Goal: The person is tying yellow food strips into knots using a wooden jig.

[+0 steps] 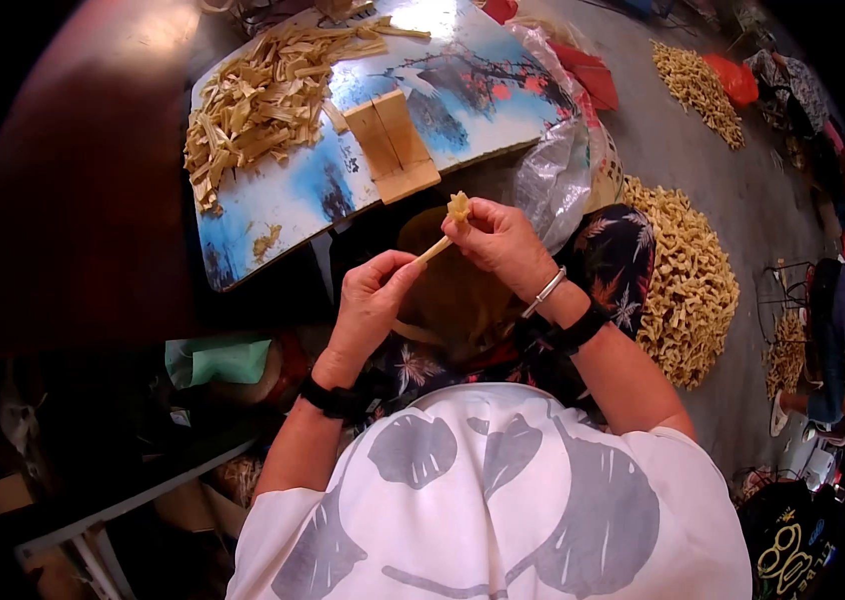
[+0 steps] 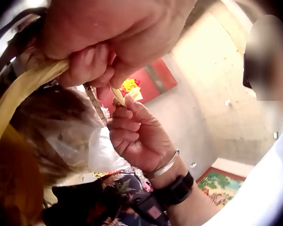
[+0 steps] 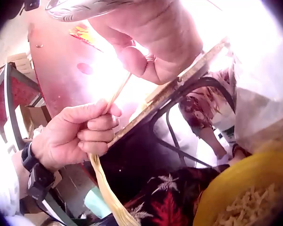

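between both hands (image 1: 375, 302), the strip's (image 1: 433, 250) middle is hidden.

Painted desk (image 1: 498, 60); yellow strips (image 1: 263, 95) heaped at ten o'clock; angled wooden piece (image 1: 383, 135) at six; scraps (image 1: 265, 242) at seven.

We see pale straw yellow on the strip (image 1: 433, 249) and a deeper golden tan on the heap (image 1: 688, 290) at near right. On the worktop (image 1: 318, 190) we find white washed with bright blue, dark branches and pink-red blossoms. The shirt (image 1: 503, 500) shows us white with large grey leaf-like shapes; the trousers (image 1: 618, 240), black with pale and red leaves. We note a silver bracelet (image 1: 546, 287) and a yellow basin (image 3: 214, 188).
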Tool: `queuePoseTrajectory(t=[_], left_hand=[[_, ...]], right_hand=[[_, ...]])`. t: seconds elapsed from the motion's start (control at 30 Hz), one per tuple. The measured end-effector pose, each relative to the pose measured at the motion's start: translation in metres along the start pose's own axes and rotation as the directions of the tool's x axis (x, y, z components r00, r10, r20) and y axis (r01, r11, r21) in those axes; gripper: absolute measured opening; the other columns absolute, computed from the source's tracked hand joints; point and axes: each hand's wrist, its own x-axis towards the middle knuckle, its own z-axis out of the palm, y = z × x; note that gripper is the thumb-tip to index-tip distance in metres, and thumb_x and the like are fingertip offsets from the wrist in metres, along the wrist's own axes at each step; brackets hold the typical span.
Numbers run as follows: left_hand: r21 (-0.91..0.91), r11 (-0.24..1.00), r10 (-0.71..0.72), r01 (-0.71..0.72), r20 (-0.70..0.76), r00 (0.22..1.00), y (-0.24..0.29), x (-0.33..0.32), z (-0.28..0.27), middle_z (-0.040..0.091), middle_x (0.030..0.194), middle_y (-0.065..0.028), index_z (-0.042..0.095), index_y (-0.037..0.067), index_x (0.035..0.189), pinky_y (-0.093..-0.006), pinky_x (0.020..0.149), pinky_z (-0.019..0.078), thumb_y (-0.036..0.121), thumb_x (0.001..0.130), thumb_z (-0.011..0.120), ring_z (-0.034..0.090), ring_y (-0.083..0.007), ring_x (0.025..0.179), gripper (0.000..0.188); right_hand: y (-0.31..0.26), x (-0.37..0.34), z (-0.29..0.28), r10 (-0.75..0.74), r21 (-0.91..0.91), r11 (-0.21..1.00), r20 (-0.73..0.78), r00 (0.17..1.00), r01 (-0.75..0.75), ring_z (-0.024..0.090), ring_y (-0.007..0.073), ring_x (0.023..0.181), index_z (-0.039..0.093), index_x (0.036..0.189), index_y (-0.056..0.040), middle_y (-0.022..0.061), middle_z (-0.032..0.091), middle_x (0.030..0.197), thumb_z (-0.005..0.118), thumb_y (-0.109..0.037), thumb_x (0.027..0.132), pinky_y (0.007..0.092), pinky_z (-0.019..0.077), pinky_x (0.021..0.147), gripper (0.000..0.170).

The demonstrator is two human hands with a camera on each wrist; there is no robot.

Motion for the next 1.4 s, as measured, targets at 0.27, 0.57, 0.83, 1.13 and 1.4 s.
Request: queuePoseTrajectory(t=[0.27, 0.57, 0.83, 1.13, 1.4], left_hand=[[0.333, 0.912, 0.326, -0.240, -0.234, 0.916, 0.026, 0.111, -0.040, 0.049, 0.067, 0.0080, 0.068, 0.001, 0.091, -0.0192, 0.051, 0.0325, 0.014, 0.096, 0.059, 0.041, -0.0016, 0.058, 0.016], [0.132, 0.984, 0.161, -0.117, -0.399, 0.903, 0.006, 0.150, -0.047, 0.049, 0.064, 0.0068, 0.070, 0.003, 0.083, -0.0212, 0.049, 0.0309, 0.016, 0.095, 0.058, 0.039, -0.0029, 0.055, 0.021], [-0.496, 0.866, 0.005, -0.067, -0.126, 0.992, 0.016, 0.089, -0.041, 0.060, 0.083, -0.0018, 0.063, -0.002, 0.107, -0.0256, 0.072, 0.0472, 0.014, 0.099, 0.054, 0.055, -0.0111, 0.073, 0.020], [-0.250, 0.964, 0.059, -0.088, -0.119, 0.991, 0.006, 0.016, 0.036, 0.068, 0.093, -0.0025, 0.067, 0.000, 0.099, -0.0230, 0.079, 0.0498, 0.012, 0.092, 0.067, 0.061, -0.0089, 0.084, 0.013], [-0.711, 0.500, -0.439, 0.495, 0.284, 0.852, -0.025, -0.022, 0.028, 0.067, 0.093, -0.0087, 0.063, 0.002, 0.103, -0.0354, 0.080, 0.0546, 0.022, 0.096, 0.061, 0.066, -0.0192, 0.086, 0.021]], right_hand=[[-0.039, 0.096, 0.005, -0.448, -0.414, 0.841, -0.169, 0.878, 0.349, 0.065, 0.0269, 0.067, 0.061, 0.095, -0.0014, 0.0149, 0.066, 0.077, 0.061, -0.022, 0.095, 0.0368, 0.0505, 0.062, 0.021], [-0.004, 0.143, 0.002, -0.659, -0.800, 0.486, -0.071, 0.749, 0.352, 0.063, 0.0416, 0.083, 0.060, 0.093, -0.0033, 0.0217, 0.065, 0.083, 0.061, -0.016, 0.089, 0.0481, 0.0507, 0.071, 0.014], [-0.018, 0.075, -0.018, -0.198, -0.417, 0.892, -0.011, 0.980, 0.176, 0.063, 0.0207, 0.063, 0.066, 0.099, -0.0025, 0.0101, 0.065, 0.069, 0.064, -0.026, 0.091, 0.0344, 0.0499, 0.062, 0.025], [0.001, -0.012, 0.022, -0.496, -0.590, 0.709, -0.028, 0.868, 0.387, 0.062, 0.0293, 0.079, 0.066, 0.104, -0.0049, 0.0146, 0.061, 0.090, 0.064, -0.017, 0.091, 0.0348, 0.0498, 0.069, 0.018], [0.027, -0.068, 0.039, -0.571, -0.513, 0.660, 0.132, 0.810, 0.549, 0.064, 0.0343, 0.078, 0.061, 0.093, -0.0029, 0.0136, 0.062, 0.084, 0.063, -0.008, 0.086, 0.0390, 0.0536, 0.069, 0.009]])
